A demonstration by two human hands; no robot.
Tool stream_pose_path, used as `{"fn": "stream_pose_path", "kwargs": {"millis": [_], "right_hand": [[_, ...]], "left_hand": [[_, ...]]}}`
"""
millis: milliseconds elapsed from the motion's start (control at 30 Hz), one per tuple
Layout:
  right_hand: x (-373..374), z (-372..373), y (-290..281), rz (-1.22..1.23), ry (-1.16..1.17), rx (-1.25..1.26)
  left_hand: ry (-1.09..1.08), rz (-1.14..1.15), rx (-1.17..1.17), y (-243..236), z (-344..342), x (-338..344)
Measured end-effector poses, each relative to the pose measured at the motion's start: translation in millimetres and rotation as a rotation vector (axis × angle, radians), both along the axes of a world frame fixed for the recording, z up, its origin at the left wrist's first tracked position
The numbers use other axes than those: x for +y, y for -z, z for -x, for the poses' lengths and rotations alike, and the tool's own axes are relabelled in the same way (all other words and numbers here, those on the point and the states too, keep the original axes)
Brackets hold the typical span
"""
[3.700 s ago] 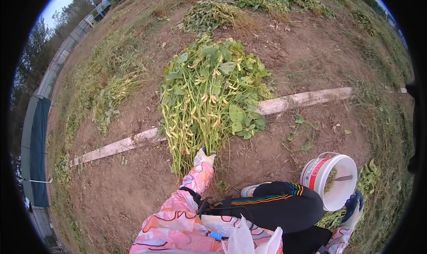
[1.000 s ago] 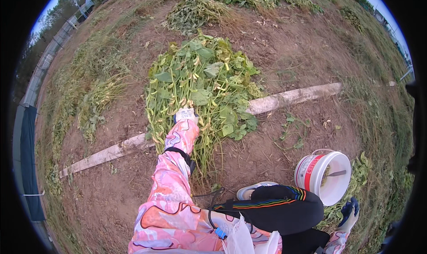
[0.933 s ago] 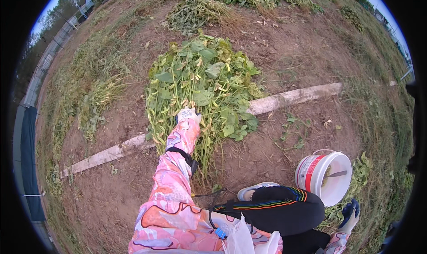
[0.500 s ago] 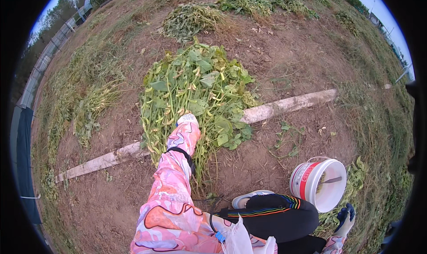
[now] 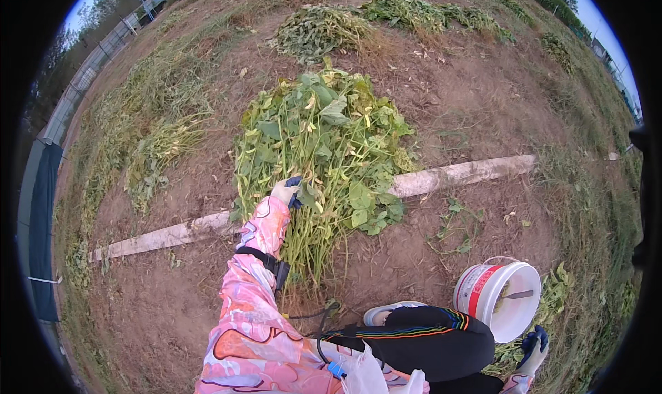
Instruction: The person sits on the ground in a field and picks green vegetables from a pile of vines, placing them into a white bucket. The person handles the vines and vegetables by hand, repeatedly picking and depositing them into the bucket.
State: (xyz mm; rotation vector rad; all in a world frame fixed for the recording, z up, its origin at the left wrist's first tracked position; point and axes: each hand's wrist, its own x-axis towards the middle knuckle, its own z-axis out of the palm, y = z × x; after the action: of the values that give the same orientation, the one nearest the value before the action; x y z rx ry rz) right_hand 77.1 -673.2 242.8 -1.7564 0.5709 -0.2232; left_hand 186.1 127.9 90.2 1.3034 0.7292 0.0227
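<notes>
My left hand [image 5: 289, 192], in a white glove with dark blue fingers, is closed on a leafy bit of a large heap of cut bean plants [image 5: 324, 139], with yellow-green pods and long stems. The heap lies across a long pale pole or strip on the soil [image 5: 458, 175]. My right hand [image 5: 535, 354], similarly gloved, is at the lower right, fingers loosely apart, beside a white bucket with a red band [image 5: 474, 294] tipped toward me. A flat tool and some small greenish bits are inside the bucket. My bent leg [image 5: 420, 335] is below the heap.
More plant heaps lie farther back [image 5: 317, 35] and to the left [image 5: 162, 145]. Dry grass and weeds [image 5: 586, 208] run along the right. A fence with dark green sheeting [image 5: 45, 235] stands at the far left. Loose leafy stems [image 5: 555, 294] lie beside the bucket.
My left hand first moved up from the stem ends into the leaves; in the last second it has shifted slightly down and turned, showing its blue fingers. The right hand stays by the bucket.
</notes>
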Motion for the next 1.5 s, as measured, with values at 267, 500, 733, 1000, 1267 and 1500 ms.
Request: {"fn": "stream_pose_path", "kwargs": {"millis": [267, 500, 733, 1000, 1267, 1500], "right_hand": [[11, 3, 0, -0.011, 0.06, -0.003], [-5, 19, -11, -0.028, 0.028, 0.001], [6, 3, 0, 0.025, 0.077, 0.074], [1, 0, 4, 0.035, 0.082, 0.108], [1, 0, 6, 0.01, 0.039, 0.05], [-17, 10, 5, -0.048, -0.008, 0.025]], "left_hand": [[0.035, -0.237, -0.06, 24, -15, -3], [0.057, -0.175, -0.056, 0, -16, -75], [-0.355, -0.49, -0.114, 9, 104, -68], [0.603, -1.203, 0.592, -25, 209, -163], [0.568, -0.988, 0.578, -38, 176, -162], [0.132, -1.24, 0.455, 1, 199, -158]]}}
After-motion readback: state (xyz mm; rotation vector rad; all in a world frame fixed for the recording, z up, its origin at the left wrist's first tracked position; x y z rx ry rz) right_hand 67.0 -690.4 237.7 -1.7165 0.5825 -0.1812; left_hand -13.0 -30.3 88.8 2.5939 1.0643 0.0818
